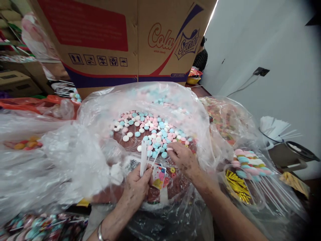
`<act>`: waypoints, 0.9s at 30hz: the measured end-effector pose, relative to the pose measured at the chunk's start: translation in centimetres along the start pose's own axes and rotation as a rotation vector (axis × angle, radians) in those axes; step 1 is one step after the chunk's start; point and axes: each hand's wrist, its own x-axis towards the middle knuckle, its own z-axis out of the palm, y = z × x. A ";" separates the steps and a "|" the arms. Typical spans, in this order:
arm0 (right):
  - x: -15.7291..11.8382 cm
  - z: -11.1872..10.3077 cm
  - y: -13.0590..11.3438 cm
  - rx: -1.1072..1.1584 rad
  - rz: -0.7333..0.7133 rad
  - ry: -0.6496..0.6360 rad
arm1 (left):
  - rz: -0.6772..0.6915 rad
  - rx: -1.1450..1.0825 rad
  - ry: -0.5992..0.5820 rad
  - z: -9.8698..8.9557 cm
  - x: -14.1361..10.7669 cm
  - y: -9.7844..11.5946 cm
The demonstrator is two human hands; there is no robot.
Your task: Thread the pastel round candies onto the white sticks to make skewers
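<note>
My left hand [139, 182] is closed around a bundle of thin white sticks [143, 154] standing upright. One white stick [156, 156] leans out to the right from between thumb and finger. Over the near right edge of a pile of pink, blue and white marshmallow candies [160, 134], my right hand [184, 159] has its fingers curled together. Something small and pale shows at its fingertips, but I cannot make it out. The candies spill from a clear plastic bag [173, 92] onto the brown tabletop. A colourful printed card [158, 176] lies under the plastic beside my left hand.
A large cardboard carton [100, 67] stands behind the bag. At right are a bag of gummies [225, 120], gold twist ties [238, 187], candy skewers [250, 164] and a container of white sticks [273, 129]. Plastic sheeting [62, 167] covers the left. Another person [201, 59] is partly visible behind.
</note>
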 end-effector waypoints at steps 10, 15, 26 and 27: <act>-0.9 1.5 0.0 -0.169 -0.174 -0.066 | 0.014 0.002 -0.011 -0.2 -0.2 0.1; -0.7 1.8 0.0 -0.121 -0.131 -0.023 | 0.009 -0.017 -0.026 -0.1 -0.2 0.0; -0.4 2.2 -0.8 -0.347 -0.067 -0.170 | 0.024 -0.029 -0.032 -0.3 -0.2 0.0; -0.5 2.2 -1.0 -0.378 -0.086 -0.192 | 0.025 -0.023 -0.035 -0.3 -0.2 0.0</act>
